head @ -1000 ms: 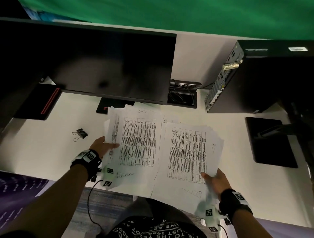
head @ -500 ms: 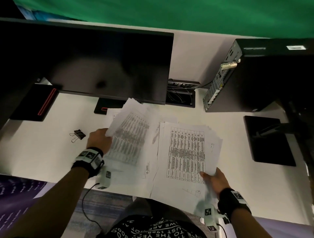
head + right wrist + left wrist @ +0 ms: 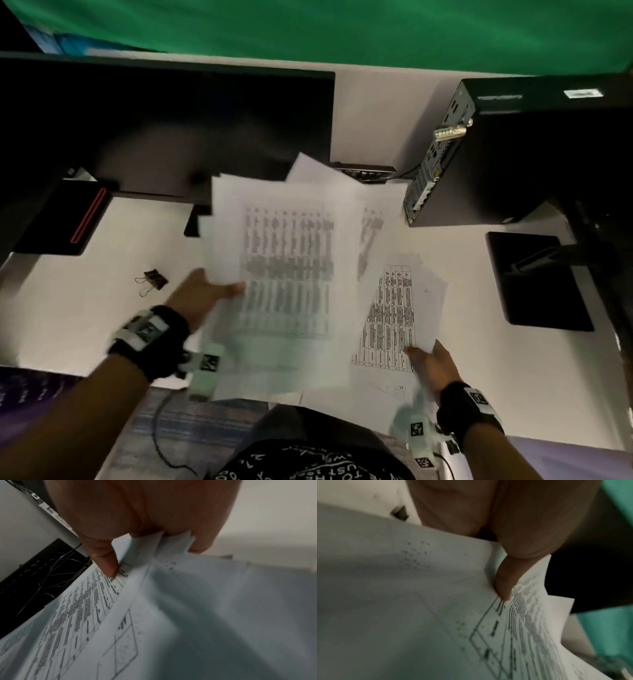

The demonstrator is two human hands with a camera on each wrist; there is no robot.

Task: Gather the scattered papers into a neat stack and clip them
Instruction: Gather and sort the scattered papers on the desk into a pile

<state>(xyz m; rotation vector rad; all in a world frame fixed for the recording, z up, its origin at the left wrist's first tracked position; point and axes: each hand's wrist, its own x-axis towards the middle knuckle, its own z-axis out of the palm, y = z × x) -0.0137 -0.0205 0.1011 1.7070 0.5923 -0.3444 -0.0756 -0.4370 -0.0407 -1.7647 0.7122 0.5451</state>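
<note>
White desk (image 3: 68,308), green backdrop (image 3: 342,31) across frame top, black monitor (image 3: 164,130) upper left, PC tower (image 3: 531,154) upper right. Left hand (image 3: 202,294) pinches a raised sheaf of papers (image 3: 284,267) at centre; right hand (image 3: 431,363) pinches sheets lower right. Binder clip (image 3: 154,279) sits left of centre. Table print is blurred, unreadable.

White desk top (image 3: 68,308) fills centre. Large black monitor (image 3: 171,130) upper left; black computer tower (image 3: 531,154) upper right; flat black stand base (image 3: 537,281) at right. Green cloth backdrop (image 3: 342,31) along top edge. Striped grey-blue carpet (image 3: 191,431) at bottom. Dim light.
</note>
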